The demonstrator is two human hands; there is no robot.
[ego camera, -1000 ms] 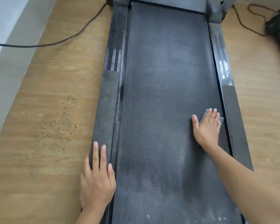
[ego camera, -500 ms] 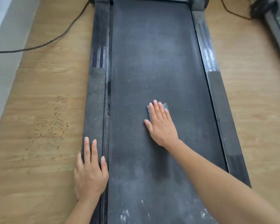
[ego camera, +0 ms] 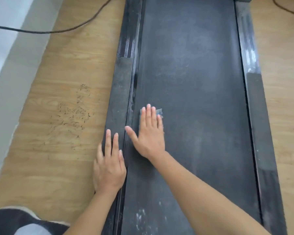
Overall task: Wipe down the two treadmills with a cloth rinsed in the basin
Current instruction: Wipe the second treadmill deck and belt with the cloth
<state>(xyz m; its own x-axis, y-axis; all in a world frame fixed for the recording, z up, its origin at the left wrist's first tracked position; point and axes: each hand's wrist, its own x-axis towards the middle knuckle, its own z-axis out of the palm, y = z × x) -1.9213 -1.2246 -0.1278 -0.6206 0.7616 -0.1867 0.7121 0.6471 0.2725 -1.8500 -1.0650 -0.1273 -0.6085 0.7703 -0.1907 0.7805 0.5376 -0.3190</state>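
Far left: pale wall (ego camera: 5, 73), blurred. Dark cable (ego camera: 61, 31) runs from the left edge across the wood floor (ego camera: 66, 167), up toward the treadmill's top-left corner. Patch of fine dark scuffs (ego camera: 71, 119) on the floor, just left of the treadmill. Bottom-left corner: dark garment (ego camera: 12, 219) with pale trim, part of the person, can't tell more

Treadmill (ego camera: 193, 65) fills centre to right, running away from the camera. Left rail (ego camera: 120, 92): ribbed strip up top, matte section below, dusty. Left hand (ego camera: 109, 167) lies flat on that rail, fingers straight and pointing up-frame, grasping nothing, outer edge past the rail over the floor

Right hand (ego camera: 149, 136) just right of it, flat on the belt (ego camera: 202, 150) at the belt's left edge, thumb splayed toward the rail seam. Fingers straight, pressing the cloth (ego camera: 159, 111) onto the belt, not curled round it. Cloth is blue-grey, mostly hidden under the fingers, only a corner shows beside the fingertips. Hands close, not touching

Belt is dark with a greyish dusty haze, white specks (ego camera: 140, 216) near the bottom edge. Right rail (ego camera: 256, 133) has pale smears on its upper part
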